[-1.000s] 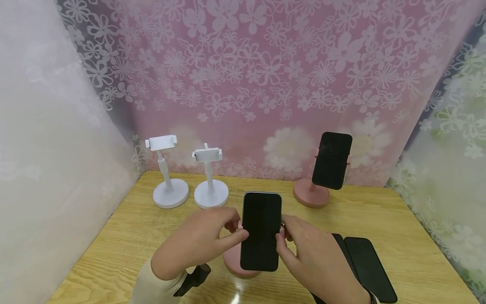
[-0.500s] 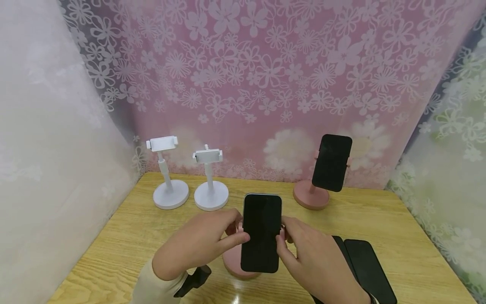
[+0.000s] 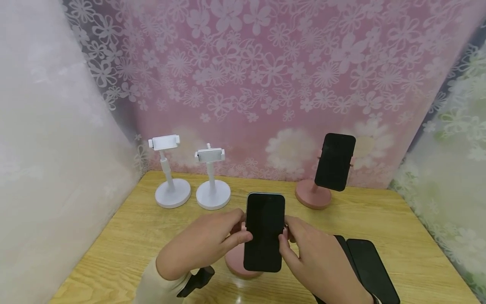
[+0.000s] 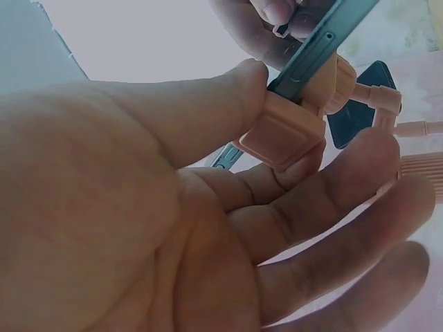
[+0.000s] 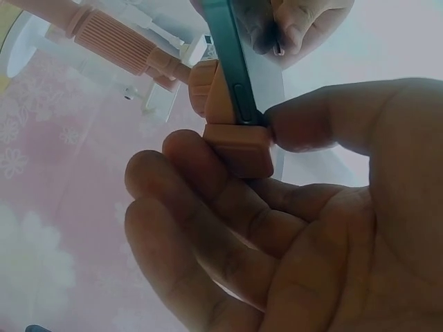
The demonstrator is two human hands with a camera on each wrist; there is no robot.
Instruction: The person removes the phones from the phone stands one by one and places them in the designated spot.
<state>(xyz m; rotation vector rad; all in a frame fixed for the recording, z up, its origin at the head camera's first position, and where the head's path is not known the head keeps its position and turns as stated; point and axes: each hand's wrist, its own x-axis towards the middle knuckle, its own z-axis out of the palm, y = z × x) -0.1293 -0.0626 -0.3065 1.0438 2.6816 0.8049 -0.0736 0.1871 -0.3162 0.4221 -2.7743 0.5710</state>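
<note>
1. Left wrist view: The left hand (image 4: pixel 183 207) is bent partway in. Its thumb and pointer finger pinch one end of the pink clamp (image 4: pixel 280 135), right by the edge of the phone (image 4: pixel 322 45). The other fingers are loose. If the clamp gets pulled too wide, the phone could slip down.
2. Right wrist view: The right hand (image 5: pixel 304 235) is bent about halfway. Its thumb and fingers hold the clamp's other end, by the phone's other edge. I can't tell how tightly the clamp bites. If one hand lets go first, the phone could tip.
3. Head view: The phone stands between both hands, above a round pink base (image 3: pixel 236 261) on the tabletop (image 3: pixel 125 236). Two flat phones (image 3: pixel 373 270) lie just beside the right hand, one partly covered, so a swing that way could bump them. The left hand has more wood next to it. Two white stands (image 3: pixel 172 194) and a pink stand (image 3: pixel 313 194) holding another phone (image 3: pixel 335 162) are near the back edge, by the pink cloth (image 3: pixel 247 101). The near edge is out of sight.
</note>
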